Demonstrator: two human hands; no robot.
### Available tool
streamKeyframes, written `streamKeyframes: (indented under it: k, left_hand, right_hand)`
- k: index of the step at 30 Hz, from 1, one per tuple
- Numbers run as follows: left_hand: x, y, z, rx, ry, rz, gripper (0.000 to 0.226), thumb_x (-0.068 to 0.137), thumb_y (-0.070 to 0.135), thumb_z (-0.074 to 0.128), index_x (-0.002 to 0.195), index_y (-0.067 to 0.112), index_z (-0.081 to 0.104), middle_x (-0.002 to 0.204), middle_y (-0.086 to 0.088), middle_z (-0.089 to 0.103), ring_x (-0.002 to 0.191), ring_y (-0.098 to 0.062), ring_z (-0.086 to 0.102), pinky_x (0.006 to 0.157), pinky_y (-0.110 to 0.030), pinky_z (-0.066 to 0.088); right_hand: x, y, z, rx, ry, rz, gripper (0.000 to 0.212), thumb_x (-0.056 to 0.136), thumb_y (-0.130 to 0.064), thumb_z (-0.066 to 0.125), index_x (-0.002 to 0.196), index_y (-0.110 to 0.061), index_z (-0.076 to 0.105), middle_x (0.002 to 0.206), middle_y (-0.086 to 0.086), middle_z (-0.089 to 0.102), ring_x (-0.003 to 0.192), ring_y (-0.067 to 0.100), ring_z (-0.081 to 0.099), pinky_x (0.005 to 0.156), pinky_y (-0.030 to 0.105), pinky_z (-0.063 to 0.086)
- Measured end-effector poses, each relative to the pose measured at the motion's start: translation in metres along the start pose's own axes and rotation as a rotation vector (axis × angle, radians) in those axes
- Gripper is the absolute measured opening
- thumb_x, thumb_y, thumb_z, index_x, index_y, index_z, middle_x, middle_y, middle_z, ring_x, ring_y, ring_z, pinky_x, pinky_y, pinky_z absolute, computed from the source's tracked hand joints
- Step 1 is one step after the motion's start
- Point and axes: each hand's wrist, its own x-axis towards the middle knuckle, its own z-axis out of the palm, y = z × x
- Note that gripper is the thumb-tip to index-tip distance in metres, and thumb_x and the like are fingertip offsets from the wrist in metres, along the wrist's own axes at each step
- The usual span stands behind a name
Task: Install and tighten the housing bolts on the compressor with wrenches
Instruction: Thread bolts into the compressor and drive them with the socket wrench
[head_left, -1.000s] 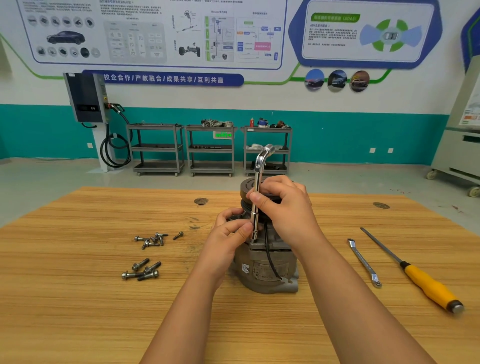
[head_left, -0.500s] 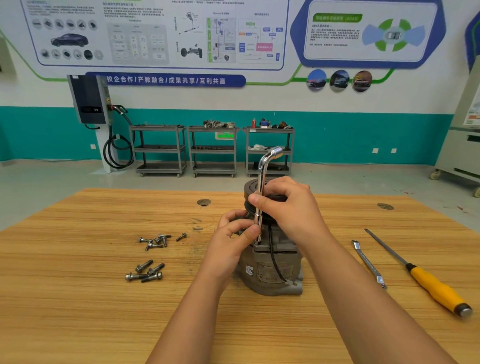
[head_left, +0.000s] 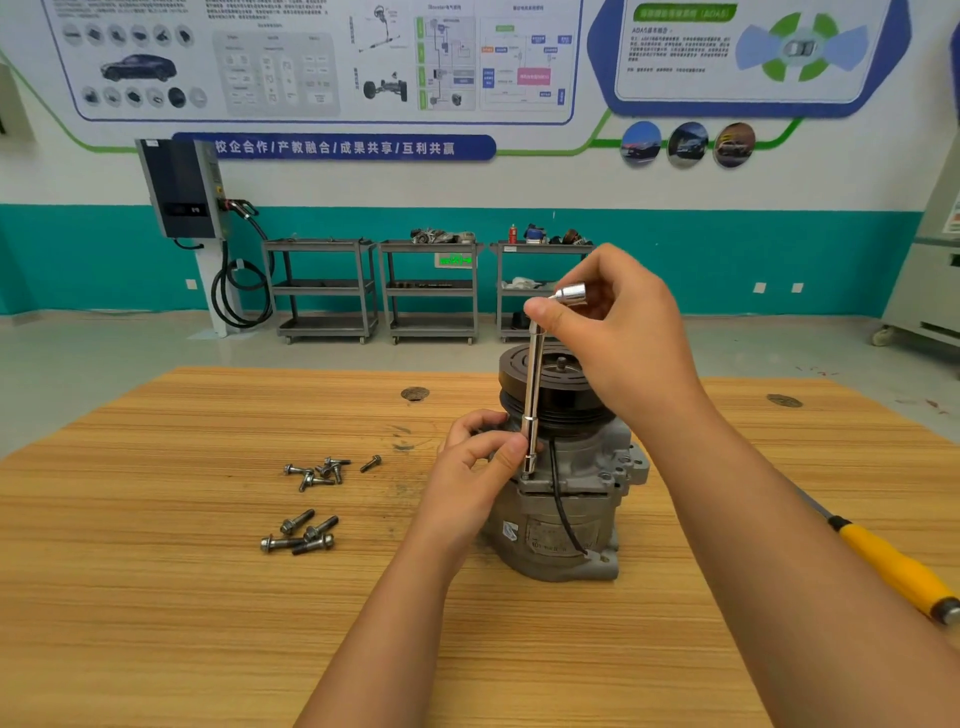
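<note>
Compressor (head_left: 561, 499) upright on wooden table (head_left: 208, 623), L-shaped socket wrench (head_left: 532, 395) standing on its housing flange
Right hand (head_left: 618, 332): pinches the bent top end of the wrench with thumb and curled fingers, above the black pulley. Left hand (head_left: 472, 467): pinches the lower shaft with thumb and forefinger, just above the flange, remaining fingers curled against the compressor's side. Compressor: stands directly beneath the right hand, just right of the left hand. Loose bolts (head_left: 317, 470): lie flat in two clusters left of the left hand, well apart from it. Yellow-handled screwdriver (head_left: 898, 571): lies right of the right forearm, partly hidden behind it
</note>
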Motion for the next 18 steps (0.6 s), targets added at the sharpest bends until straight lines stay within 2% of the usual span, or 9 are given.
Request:
streamKeyframes:
  k: [3,7,9,12,13,14,15,16,18]
  left_hand:
    - [0.000,0.001,0.000,-0.021,0.009,0.007,0.041,0.065,0.058,0.059,0.088,0.026,0.073,0.122,0.015,0.048,0.124,-0.007,0.042,0.100,-0.027,0.035]
    - [0.001,0.000,0.002,-0.036,0.039,-0.004,0.018,0.068,0.044,0.068,0.077,0.029,0.071,0.119,0.016,0.049,0.123,-0.008,0.044,0.098,-0.029,0.038]
    - [0.002,0.000,0.002,-0.043,0.031,-0.005,0.021,0.065,0.048,0.067,0.076,0.031,0.072,0.119,0.016,0.049,0.123,-0.009,0.044,0.098,-0.029,0.038]
    - [0.002,0.000,0.001,-0.058,0.023,-0.004,0.029,0.062,0.052,0.066,0.079,0.029,0.073,0.119,0.016,0.049,0.124,-0.008,0.043,0.097,-0.025,0.037]
    - [0.002,0.001,0.001,-0.059,0.021,-0.004,0.030,0.062,0.051,0.065,0.080,0.028,0.073,0.119,0.016,0.048,0.123,-0.007,0.043,0.095,-0.021,0.037]
    - [0.001,0.001,0.001,-0.057,0.019,-0.003,0.031,0.063,0.050,0.065,0.082,0.027,0.073,0.119,0.016,0.048,0.123,-0.006,0.044,0.092,-0.018,0.037]
    - [0.001,0.001,0.001,-0.054,0.019,-0.001,0.031,0.064,0.049,0.065,0.083,0.025,0.074,0.120,0.015,0.048,0.122,-0.006,0.044,0.090,-0.016,0.037]
    - [0.001,0.001,0.002,-0.052,0.019,-0.002,0.031,0.066,0.047,0.065,0.085,0.024,0.074,0.120,0.014,0.048,0.122,-0.006,0.045,0.091,-0.016,0.038]
    - [0.002,0.001,0.002,-0.044,0.016,-0.005,0.033,0.067,0.046,0.064,0.087,0.022,0.074,0.121,0.013,0.048,0.122,-0.007,0.045,0.094,-0.020,0.038]
  right_hand:
    - [0.000,-0.005,0.005,-0.046,0.033,-0.029,0.035,0.081,-0.022,0.073,0.069,-0.022,0.041,0.060,-0.010,0.043,0.054,-0.006,0.042,0.052,0.009,0.034]
    - [-0.001,-0.009,0.013,-0.088,0.054,-0.035,0.035,0.083,-0.018,0.069,0.070,-0.018,0.037,0.059,-0.009,0.040,0.054,0.002,0.039,0.053,0.016,0.031]
    - [-0.002,-0.009,0.015,-0.076,0.056,-0.017,0.033,0.084,-0.016,0.067,0.071,-0.019,0.037,0.061,-0.007,0.043,0.055,0.005,0.037,0.052,0.020,0.031]
    - [-0.002,-0.007,0.013,0.002,-0.053,0.057,0.016,0.089,-0.024,0.061,0.076,-0.026,0.051,0.079,-0.007,0.055,0.064,-0.005,0.047,0.055,0.009,0.034]
    - [-0.002,-0.005,0.011,0.095,-0.130,0.103,0.008,0.092,-0.032,0.056,0.085,-0.030,0.058,0.092,-0.008,0.060,0.075,-0.011,0.051,0.064,0.006,0.036]
    - [-0.001,-0.002,0.008,0.244,-0.208,0.152,0.016,0.095,-0.039,0.048,0.095,-0.031,0.062,0.106,-0.007,0.062,0.090,-0.011,0.055,0.076,0.009,0.040]
    - [-0.001,0.002,0.004,0.441,-0.274,0.202,0.029,0.099,-0.041,0.038,0.105,-0.028,0.063,0.115,-0.003,0.064,0.104,-0.002,0.058,0.087,0.018,0.044]
    - [-0.001,0.006,0.000,0.630,-0.321,0.247,0.039,0.102,-0.038,0.030,0.112,-0.020,0.063,0.117,0.004,0.066,0.109,0.012,0.062,0.092,0.028,0.048]
    - [-0.001,0.010,-0.006,0.815,-0.386,0.291,0.045,0.104,-0.029,0.022,0.117,-0.006,0.059,0.111,0.012,0.068,0.108,0.026,0.064,0.096,0.036,0.049]
